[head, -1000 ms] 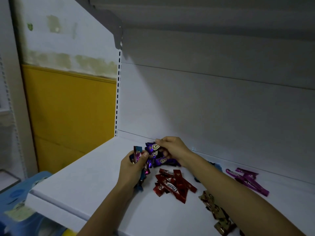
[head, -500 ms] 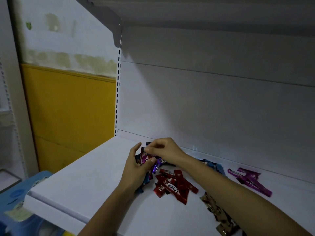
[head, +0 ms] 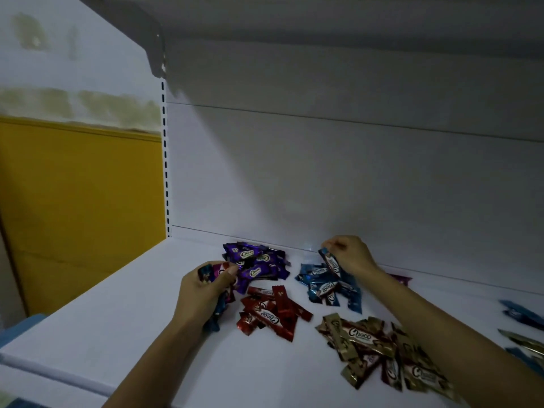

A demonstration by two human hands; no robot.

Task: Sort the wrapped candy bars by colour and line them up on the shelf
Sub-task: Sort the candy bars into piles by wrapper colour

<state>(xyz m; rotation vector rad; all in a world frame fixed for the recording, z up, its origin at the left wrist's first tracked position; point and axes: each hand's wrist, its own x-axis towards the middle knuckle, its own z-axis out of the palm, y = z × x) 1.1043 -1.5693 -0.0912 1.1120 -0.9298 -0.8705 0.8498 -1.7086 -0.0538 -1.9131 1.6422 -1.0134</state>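
**Head view.** The left hand (head: pixel 203 293) grips a mixed bundle of bars (head: pixel 212 271), with fingers (head: pixel 228 272) and thumb curled round it. Purple, magenta and dark wrappers show at its top, and blue ends stick out below the palm. This is judged to be a reserve held off the shelf (head: pixel 117 319) for the other hand to draw from.

The right hand (head: pixel 350 257) pinches one blue bar (head: pixel 331 262) by its upper end. The bar hangs tilted over the blue pile (head: pixel 329 285), which suggests it is being delivered to its own colour. Whether its lower end touches the pile cannot be told.

Four heaps lie apart on the shelf:
- The purple pile (head: pixel 256 263) is at the back, just beside the left thumb.
- The blue pile is to its right.
- The red pile (head: pixel 270 310) is in front, between those two.
- The gold pile (head: pixel 379 348) is nearest the camera, partly under the right forearm.

Within each heap the bars lie crossed, so sorting appears well advanced and lining up not yet begun. A magenta bar (head: pixel 401 279) shows behind the right forearm, and loose bars (head: pixel 524 319) lie at the right edge.

**Setting.** The shelf is white, flat and dimly lit. It is closed behind by a white back panel (head: pixel 323 187) and shaded by an upper shelf (head: pixel 323 16). A slotted upright (head: pixel 165 160) marks its left corner. Beyond that stands a wall (head: pixel 79 201), yellow below and stained white above. A blue object (head: pixel 20 325), unidentifiable, sits below the shelf's front left corner.
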